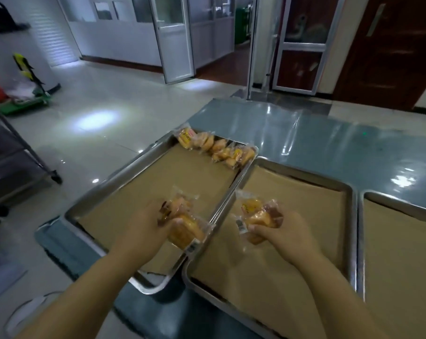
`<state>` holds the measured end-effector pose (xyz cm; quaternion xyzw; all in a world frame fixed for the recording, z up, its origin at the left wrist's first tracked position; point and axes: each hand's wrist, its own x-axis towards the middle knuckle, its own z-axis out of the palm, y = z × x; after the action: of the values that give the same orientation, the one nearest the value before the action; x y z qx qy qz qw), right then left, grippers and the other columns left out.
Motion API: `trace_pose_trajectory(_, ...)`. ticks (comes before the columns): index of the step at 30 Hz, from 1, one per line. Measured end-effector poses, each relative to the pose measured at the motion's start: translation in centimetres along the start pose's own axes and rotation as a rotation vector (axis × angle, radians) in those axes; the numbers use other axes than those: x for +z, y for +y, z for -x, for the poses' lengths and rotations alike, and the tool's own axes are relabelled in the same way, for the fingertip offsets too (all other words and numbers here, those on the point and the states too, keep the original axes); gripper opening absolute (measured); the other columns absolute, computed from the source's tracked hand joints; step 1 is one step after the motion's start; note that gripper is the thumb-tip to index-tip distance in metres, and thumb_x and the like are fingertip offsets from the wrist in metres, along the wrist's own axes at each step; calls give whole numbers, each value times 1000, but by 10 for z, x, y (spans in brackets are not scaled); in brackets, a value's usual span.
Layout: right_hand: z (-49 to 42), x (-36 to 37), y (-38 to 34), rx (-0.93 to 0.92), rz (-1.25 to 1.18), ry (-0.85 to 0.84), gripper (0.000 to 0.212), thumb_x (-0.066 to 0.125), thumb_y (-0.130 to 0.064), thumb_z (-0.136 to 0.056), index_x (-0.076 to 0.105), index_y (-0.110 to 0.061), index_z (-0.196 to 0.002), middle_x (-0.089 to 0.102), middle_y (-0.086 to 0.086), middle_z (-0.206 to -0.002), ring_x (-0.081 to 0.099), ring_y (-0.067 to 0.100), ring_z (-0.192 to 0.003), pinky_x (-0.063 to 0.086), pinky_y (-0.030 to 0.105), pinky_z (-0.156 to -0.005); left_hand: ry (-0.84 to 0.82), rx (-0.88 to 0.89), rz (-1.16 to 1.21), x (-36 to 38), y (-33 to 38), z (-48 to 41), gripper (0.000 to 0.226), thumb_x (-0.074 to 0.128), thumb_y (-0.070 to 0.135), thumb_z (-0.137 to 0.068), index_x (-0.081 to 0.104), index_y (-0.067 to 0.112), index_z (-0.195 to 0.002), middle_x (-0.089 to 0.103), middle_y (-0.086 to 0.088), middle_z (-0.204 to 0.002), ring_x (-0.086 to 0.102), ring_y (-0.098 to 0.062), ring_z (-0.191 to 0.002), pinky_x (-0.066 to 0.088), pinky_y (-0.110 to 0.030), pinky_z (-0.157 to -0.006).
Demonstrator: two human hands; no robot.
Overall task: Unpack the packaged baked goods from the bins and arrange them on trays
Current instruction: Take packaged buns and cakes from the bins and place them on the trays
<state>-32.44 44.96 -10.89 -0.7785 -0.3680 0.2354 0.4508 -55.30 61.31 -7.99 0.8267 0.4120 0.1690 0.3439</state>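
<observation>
Over left tray (116, 177) | left hand (143, 223) fingers clamp bun packs (185, 226), count unclear | right hand (283, 231) fingers clamp wrapped bun (256, 216), blurred

Dim, bluish indoor light. Bright glare patches sit on the glossy floor (97, 119) and streak the tabletop (329, 143). Wide-angle bending curves the edges; the whole picture is soft, slightly blurred.

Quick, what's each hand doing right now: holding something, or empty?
Left hand: closed, fingers curled round packaged buns.
Right hand: closed, fingers curled round its own packets of buns.
</observation>
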Motion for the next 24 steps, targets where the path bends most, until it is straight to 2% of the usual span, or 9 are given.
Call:
trace_pose_trajectory(3,-32,24,-3,34,-37,16,32,83,-28,-64,62,-34,-87,70,-13,-79,64,-2,-70,52,26,-68,-38,-21,9,-3,-22,-36,21,64,38,-84,57,31,-102,65,7,-94,61,-7,-87,49,-28,-73)
trace_pose_trajectory(7,-66,48,-5,88,-50,-2,28,79,-34,-68,60,-38,-88,70,-15,-81,65,0,-74,53,32,-74,-44,-24,-39,-3,-46,-79,26,64,42,-82,57,32,-105,65,8,-95,62,-11,-88,52,-37,-77)
trace_pose_trajectory(13,-119,82,-19,169,-130,61,31,76,-33,-74,52,-37,-93,66,-12,-91,65,3,-80,52,25,-67,16,62,-164,-5,-69,-154,33,56,52,-83,54,31,-108,58,4,-103,58,-16,-88,53,-42,-75)
trace_pose_trajectory(15,-140,93,-22,183,-152,88,33,74,-32,-78,51,-32,-102,65,-9,-95,65,5,-80,49,16,-57,39,157,-221,-6,-73,-182,33,52,55,-85,53,30,-107,57,5,-101,57,-12,-82,51,-35,-63)
trace_pose_trajectory(16,-151,99,-23,198,-152,107,37,73,-31,-79,51,-26,-108,64,-7,-96,64,6,-80,47,13,-53,68,200,-254,-5,-74,-195,32,52,54,-85,53,29,-105,56,4,-99,54,-11,-78,45,-28,-57)
trace_pose_trajectory(17,-162,104,-23,218,-144,124,40,71,-32,-81,49,-22,-113,64,-5,-98,63,6,-81,46,13,-53,102,231,-281,-4,-75,-210,32,54,52,-85,54,26,-104,56,2,-98,51,-10,-76,37,-25,-53)
trace_pose_trajectory(19,-186,113,-22,280,-154,147,45,69,-31,-83,46,-20,-119,63,-2,-102,64,10,-83,51,23,-60,144,282,-332,1,-75,-236,32,58,46,-84,57,20,-103,57,-4,-99,46,-11,-75,29,-23,-52)
trace_pose_trajectory(20,-197,117,-21,315,-181,155,45,69,-31,-83,45,-20,-121,63,-1,-102,65,11,-82,55,28,-62,137,307,-362,5,-74,-248,32,59,44,-83,57,19,-103,58,-5,-100,46,-13,-75,29,-23,-53)
trace_pose_trajectory(24,-231,127,-13,374,-93,164,43,64,-35,-85,44,-21,-121,62,-9,-95,63,5,-79,50,23,-60,33,346,-388,26,-75,-287,37,59,43,-85,54,23,-116,53,-4,-109,53,-19,-82,35,-26,-59)
